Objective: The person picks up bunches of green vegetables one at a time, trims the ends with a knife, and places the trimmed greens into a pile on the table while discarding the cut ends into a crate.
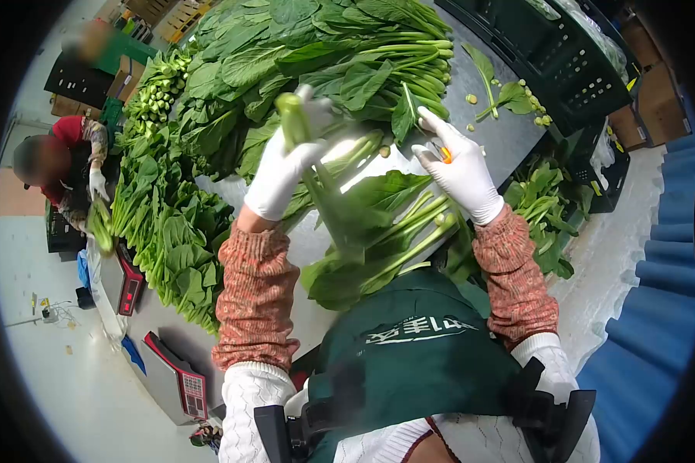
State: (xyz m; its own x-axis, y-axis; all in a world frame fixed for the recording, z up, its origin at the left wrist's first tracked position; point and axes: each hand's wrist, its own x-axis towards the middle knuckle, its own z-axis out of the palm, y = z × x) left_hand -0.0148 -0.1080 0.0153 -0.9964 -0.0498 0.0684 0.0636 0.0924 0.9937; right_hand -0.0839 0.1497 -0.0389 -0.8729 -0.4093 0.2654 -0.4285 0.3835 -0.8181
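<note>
My left hand (285, 166), in a white glove, is wrapped round a leafy green stalk (293, 123). The stalk's pale cut end points up and its blurred leaves hang down toward the apron. My right hand (459, 166), also gloved, is beside it with thumb and forefinger apart. A small orange item (446, 155) shows in its curled fingers; the rest of that item is hidden. Loose leafy greens (401, 231) lie on the metal table below and between my hands. Beyond them rises a large pile of leafy greens (285, 62), its stems facing right.
Trimmed leaves and stem ends (509, 96) lie on the table at right. Dark green crates (548, 62) stand at the far right, with more greens (544, 204) below the table edge. Two red scales (179, 378) are at left. A co-worker (69, 162) handles greens at far left.
</note>
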